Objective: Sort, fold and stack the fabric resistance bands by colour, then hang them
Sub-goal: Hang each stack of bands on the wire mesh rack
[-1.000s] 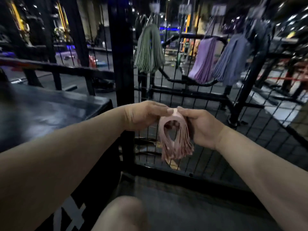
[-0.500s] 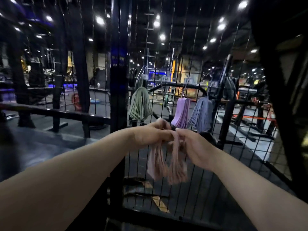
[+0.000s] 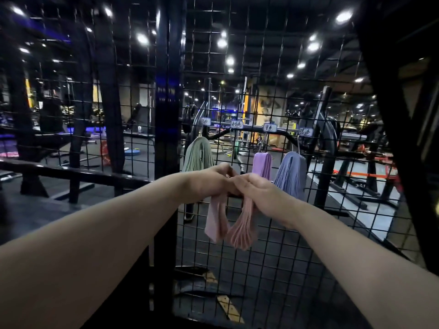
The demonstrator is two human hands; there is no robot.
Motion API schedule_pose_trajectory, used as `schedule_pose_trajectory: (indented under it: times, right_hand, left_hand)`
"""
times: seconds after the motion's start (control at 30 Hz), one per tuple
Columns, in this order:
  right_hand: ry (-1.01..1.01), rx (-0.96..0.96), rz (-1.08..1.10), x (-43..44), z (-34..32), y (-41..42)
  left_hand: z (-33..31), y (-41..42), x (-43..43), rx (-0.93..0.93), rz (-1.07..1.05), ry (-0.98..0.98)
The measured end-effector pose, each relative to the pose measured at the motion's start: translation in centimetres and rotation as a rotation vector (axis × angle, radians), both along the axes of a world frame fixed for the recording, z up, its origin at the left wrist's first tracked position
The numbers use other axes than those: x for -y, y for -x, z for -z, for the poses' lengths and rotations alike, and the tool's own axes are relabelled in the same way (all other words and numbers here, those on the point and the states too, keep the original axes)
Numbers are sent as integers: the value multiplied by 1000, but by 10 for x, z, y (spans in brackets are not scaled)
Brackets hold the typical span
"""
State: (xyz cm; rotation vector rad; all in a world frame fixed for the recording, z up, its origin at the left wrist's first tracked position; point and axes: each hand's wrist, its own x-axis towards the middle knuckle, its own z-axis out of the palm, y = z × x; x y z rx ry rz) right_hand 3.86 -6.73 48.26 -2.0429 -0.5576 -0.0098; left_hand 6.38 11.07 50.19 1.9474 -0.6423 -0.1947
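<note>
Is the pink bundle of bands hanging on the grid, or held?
Held: left hand and right hand grip the pink bundle at its top; any hook hidden.

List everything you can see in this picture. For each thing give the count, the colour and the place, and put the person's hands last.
pink bands: one bundle, pink, hanging from both hands in front of the grid
green bands: one bundle, grey-green, hung on the grid, leftmost
purple bands: one bundle, lilac, hung just behind the right hand
blue bands: one bundle, grey-blue, hung rightmost
labels: four, white, on the grid above the hanging spots
wire grid: two panels, black, either side of the post
post: one, black, upright, left of the bands
ceiling lights: many, white, overhead
left hand: one, grips the pink bands from the left
right hand: one, grips the pink bands from the right
</note>
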Motion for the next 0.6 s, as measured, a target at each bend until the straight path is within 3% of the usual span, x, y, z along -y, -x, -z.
schedule_pose_trajectory:
  times: [0.23,0.3,0.4,0.6]
  right_hand:
    - [126,49,100,-11,-16,-36]
    - [150,42,118,-11,-15,-47]
    - [190,-12,113,-10,-18,-69]
    - [262,-11,175,-19,-32,-98]
  left_hand:
    - [9,-39,-4,62,-58,58]
    - [16,-51,-2,196,-99,-6]
    - [23,-71,-2,547,-226,-208]
    - [14,-95,0,674,-378,-335]
